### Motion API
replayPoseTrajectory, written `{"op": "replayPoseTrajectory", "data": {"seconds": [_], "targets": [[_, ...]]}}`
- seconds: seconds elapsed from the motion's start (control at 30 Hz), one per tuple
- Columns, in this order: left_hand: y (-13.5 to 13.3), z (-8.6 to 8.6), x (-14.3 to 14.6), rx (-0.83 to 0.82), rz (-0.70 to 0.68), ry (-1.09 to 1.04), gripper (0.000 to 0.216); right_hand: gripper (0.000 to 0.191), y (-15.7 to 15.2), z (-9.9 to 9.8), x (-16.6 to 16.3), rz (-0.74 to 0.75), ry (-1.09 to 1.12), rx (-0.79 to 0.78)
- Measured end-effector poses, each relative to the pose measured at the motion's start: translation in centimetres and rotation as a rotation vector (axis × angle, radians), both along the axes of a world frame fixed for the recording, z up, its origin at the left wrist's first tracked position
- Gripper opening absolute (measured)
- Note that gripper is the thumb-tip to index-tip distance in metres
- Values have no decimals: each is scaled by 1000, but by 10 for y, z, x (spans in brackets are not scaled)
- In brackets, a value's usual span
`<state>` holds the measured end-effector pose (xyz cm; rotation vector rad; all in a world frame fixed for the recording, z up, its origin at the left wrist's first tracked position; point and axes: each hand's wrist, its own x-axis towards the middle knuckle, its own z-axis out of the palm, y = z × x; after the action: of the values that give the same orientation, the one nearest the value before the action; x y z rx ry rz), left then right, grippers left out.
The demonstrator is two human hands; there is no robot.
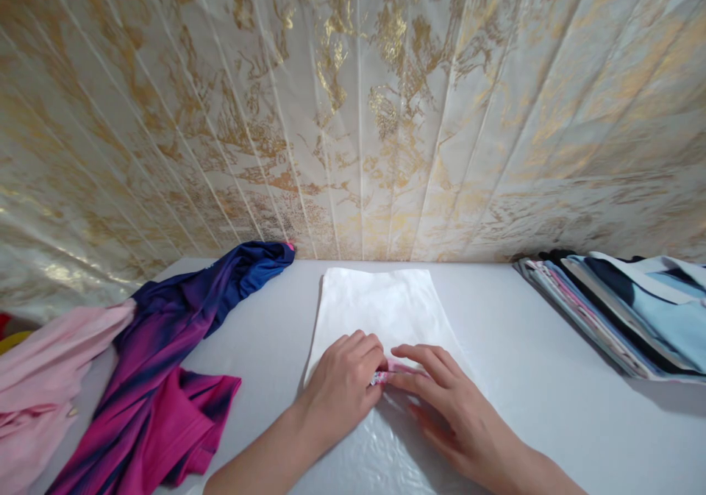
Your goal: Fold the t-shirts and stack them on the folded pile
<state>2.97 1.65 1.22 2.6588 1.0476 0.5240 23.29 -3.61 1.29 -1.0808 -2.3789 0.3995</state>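
Note:
A folded white cloth garment (380, 304) lies flat in front of me, in the middle of the table. My left hand (347, 377) is curled at its near edge, closed on the fabric beside a small strip with a pink and multicoloured pattern (379, 378). Fingers apart, my right hand (441, 399) rests at the same near edge, with its index fingertip close to that strip. A bit of pink (402, 366) shows between the two hands. My left fingertips are partly hidden by the hand itself.
To the left lie a crumpled purple and navy garment (165, 377) and a light pink garment (49, 385). A stack of folded clothes (623, 311) sits at the right. Behind the white table (265, 333) hangs a gold-patterned curtain (353, 112).

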Motion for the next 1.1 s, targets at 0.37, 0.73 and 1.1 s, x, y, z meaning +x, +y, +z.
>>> {"op": "replayPoseTrajectory", "data": {"seconds": [0.37,0.73,1.1], "targets": [[2,-1,0,-14,1,-8,11,45,1,4,-4,36,-5,60],[1,0,0,4,5,-11,14,57,2,1,-4,3,-36,121],[1,-2,0,-11,3,-5,12,52,1,4,-6,26,-32,79]]}}
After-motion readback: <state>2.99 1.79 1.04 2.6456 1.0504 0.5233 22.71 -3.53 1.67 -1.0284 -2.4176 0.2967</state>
